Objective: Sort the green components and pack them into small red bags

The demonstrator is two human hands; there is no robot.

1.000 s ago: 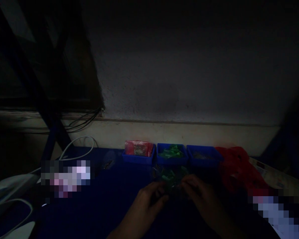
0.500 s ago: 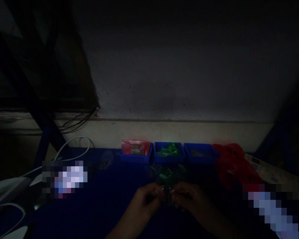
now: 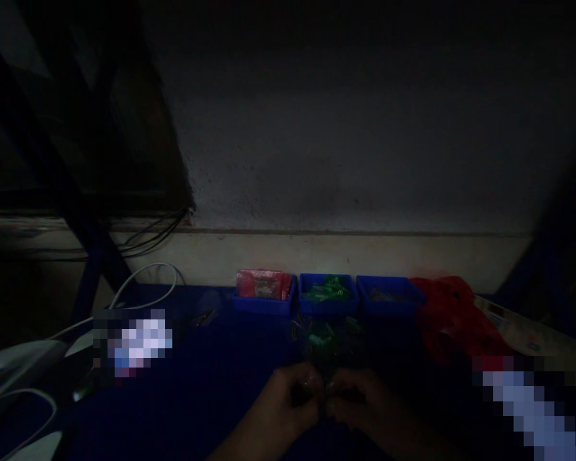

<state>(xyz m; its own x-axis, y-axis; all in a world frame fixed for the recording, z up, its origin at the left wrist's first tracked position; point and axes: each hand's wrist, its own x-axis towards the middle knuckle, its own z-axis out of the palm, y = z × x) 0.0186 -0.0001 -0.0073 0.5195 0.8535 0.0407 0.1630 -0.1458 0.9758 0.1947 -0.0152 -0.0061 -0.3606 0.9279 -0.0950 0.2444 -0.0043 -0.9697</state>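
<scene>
The left hand [image 3: 287, 404] and right hand [image 3: 368, 402] nearly touched over the worktop [image 3: 192, 400]; darkness hid whether their fingers gripped anything. Green pieces [image 3: 322, 338] lay just beyond, near the middle tray [image 3: 329, 310].

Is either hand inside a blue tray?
No, the left hand and right hand are both nearer the camera than the blue trays.

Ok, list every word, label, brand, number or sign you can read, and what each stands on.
No text can be read.
Red packet: any print is too dark and blurred to read.
Pale strip at the right: small marks, too blurred to read.
Left pixelated patch, right pixelated patch: nothing readable.
</scene>
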